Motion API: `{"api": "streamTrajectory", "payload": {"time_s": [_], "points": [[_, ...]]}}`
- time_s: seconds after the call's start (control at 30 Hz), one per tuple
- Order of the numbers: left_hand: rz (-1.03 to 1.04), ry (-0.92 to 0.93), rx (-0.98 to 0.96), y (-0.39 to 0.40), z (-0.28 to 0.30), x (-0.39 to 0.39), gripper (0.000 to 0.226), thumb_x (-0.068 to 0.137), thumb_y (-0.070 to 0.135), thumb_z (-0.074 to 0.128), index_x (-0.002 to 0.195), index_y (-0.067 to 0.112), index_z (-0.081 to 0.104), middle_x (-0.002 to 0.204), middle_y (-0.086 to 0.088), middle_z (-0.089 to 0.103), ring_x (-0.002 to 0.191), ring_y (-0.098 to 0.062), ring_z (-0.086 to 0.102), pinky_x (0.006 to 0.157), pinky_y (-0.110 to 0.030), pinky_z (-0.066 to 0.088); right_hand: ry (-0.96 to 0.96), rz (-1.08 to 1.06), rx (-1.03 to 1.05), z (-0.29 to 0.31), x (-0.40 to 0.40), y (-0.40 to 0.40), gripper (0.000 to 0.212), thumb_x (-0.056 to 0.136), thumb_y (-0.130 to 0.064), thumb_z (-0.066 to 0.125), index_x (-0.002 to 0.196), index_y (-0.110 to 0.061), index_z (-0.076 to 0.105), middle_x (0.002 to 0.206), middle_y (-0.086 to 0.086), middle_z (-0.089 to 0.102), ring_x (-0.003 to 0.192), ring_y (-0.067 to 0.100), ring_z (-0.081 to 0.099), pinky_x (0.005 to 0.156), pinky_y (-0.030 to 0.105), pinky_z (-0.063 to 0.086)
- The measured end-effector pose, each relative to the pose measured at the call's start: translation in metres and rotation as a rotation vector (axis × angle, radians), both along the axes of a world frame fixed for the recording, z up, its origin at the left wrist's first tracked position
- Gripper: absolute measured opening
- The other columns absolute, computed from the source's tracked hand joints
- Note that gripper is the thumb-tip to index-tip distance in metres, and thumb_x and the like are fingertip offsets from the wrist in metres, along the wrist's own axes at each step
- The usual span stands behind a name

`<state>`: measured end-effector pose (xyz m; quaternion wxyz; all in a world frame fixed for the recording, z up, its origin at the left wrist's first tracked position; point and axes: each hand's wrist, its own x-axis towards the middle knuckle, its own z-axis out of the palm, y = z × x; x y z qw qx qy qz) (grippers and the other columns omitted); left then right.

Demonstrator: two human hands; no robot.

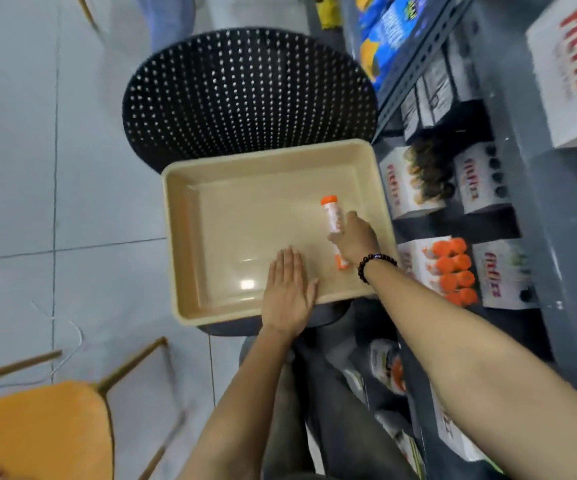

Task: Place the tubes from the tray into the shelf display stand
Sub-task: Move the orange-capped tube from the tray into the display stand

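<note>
A beige tray (211, 216) rests on a black perforated chair. My right hand (356, 239), with a dark bead bracelet on the wrist, is shut on a white tube with an orange cap (331, 211) over the tray's right side. A second orange-ended tube (342, 261) shows just under that hand. My left hand (289, 292) lies flat and open on the tray's near rim. To the right, a white display stand (418, 265) on the grey shelf holds several orange-capped tubes (453, 268).
The black perforated chair (245, 91) carries the tray. The grey shelf (557, 209) on the right holds several white boxes with red lettering and blue packs at the top. An orange chair (37, 431) stands at the lower left on the tiled floor.
</note>
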<state>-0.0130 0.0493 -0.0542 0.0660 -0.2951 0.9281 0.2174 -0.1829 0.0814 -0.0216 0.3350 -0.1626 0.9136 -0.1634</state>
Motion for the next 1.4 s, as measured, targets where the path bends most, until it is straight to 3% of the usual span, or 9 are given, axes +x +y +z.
{"api": "streamTrajectory", "payload": {"time_s": [0.27,0.4,0.57,0.63,0.77,0.9,1.0,1.2,1.4], "points": [[0.008,-0.02,-0.008,0.002,0.002,0.001,0.069,0.097,0.045,0.01,0.137,-0.004,0.039,0.143,-0.024,0.039,0.134,-0.037,0.034,0.11,-0.046,0.023,-0.067,-0.047,-0.03,-0.005,-0.003,-0.002,0.046,0.08,-0.015,0.066,0.121,-0.004,0.047,0.122,0.017,0.059,0.107,0.034,0.058,0.087,0.039,0.049],[-0.053,-0.055,-0.013,0.0,0.008,-0.001,0.075,0.098,0.046,0.002,0.132,-0.007,0.045,0.138,-0.025,0.045,0.129,-0.039,0.041,0.105,-0.049,0.032,-0.197,-0.208,-0.21,0.021,-0.005,0.011,0.042,0.079,-0.014,0.061,0.119,-0.009,0.049,0.111,0.009,0.059,0.095,0.023,0.056,0.077,0.03,0.044],[-0.222,-0.06,-0.034,0.008,0.039,-0.012,0.079,0.099,0.046,0.002,0.124,-0.009,0.053,0.13,-0.028,0.052,0.12,-0.041,0.05,0.095,-0.052,0.042,-0.249,-0.406,-0.452,0.078,-0.003,0.041,0.03,0.077,-0.008,0.06,0.103,-0.017,0.048,0.098,0.011,0.059,0.094,0.028,0.059,0.084,0.04,0.053],[-0.309,-0.02,-0.048,0.014,0.057,-0.017,0.078,0.099,0.046,0.004,0.123,-0.01,0.053,0.129,-0.028,0.053,0.119,-0.042,0.051,0.096,-0.049,0.042,-0.212,-0.435,-0.533,0.106,0.001,0.058,0.027,0.078,-0.005,0.058,0.102,-0.014,0.052,0.096,0.008,0.059,0.094,0.025,0.059,0.082,0.037,0.05],[-0.511,0.11,-0.081,0.028,0.096,-0.027,0.075,0.098,0.046,0.009,0.124,-0.011,0.05,0.13,-0.029,0.051,0.12,-0.043,0.05,0.104,-0.039,0.022,-0.09,-0.529,-0.667,0.17,0.021,0.104,0.039,0.081,0.004,0.056,0.119,-0.003,0.052,0.101,0.008,0.058,0.094,0.019,0.055,0.08,0.029,0.046],[-0.709,0.274,-0.096,0.056,0.134,-0.031,0.067,0.098,0.042,0.019,0.126,-0.012,0.048,0.132,-0.03,0.049,0.121,-0.044,0.047,0.105,-0.039,0.021,0.058,-0.621,-0.795,0.226,0.057,0.16,0.04,0.082,0.005,0.053,0.12,-0.009,0.052,0.095,0.0,0.06,0.078,0.005,0.058,0.064,0.01,0.047],[-0.856,0.383,-0.095,0.09,0.159,-0.03,0.062,0.095,0.036,0.028,0.128,-0.013,0.046,0.133,-0.031,0.046,0.122,-0.044,0.046,0.105,-0.04,0.022,0.132,-0.709,-0.881,0.258,0.09,0.205,0.033,0.076,-0.002,0.055,0.102,-0.023,0.055,0.086,-0.008,0.061,0.067,-0.007,0.058,0.065,0.012,0.047],[-1.119,0.464,-0.004,0.184,0.191,-0.015,0.08,0.098,0.05,0.006,0.128,-0.013,0.046,0.135,-0.031,0.045,0.124,-0.046,0.043,0.11,-0.044,0.023,0.282,-0.892,-0.921,0.309,0.163,0.3,0.04,0.085,0.003,0.048,0.12,-0.017,0.052,0.092,0.01,0.061,0.082,0.022,0.057,0.069,0.028,0.046],[-1.303,0.471,0.068,0.286,0.205,0.005,0.095,0.088,0.064,-0.008,0.142,-0.005,0.027,0.15,-0.022,0.024,0.14,-0.035,0.018,0.114,-0.042,0.013,0.466,-1.05,-0.972,0.346,0.232,0.403,0.035,0.084,0.006,0.046,0.109,-0.017,0.053,0.083,0.005,0.066,0.071,0.015,0.066,0.065,0.026,0.054]]}}
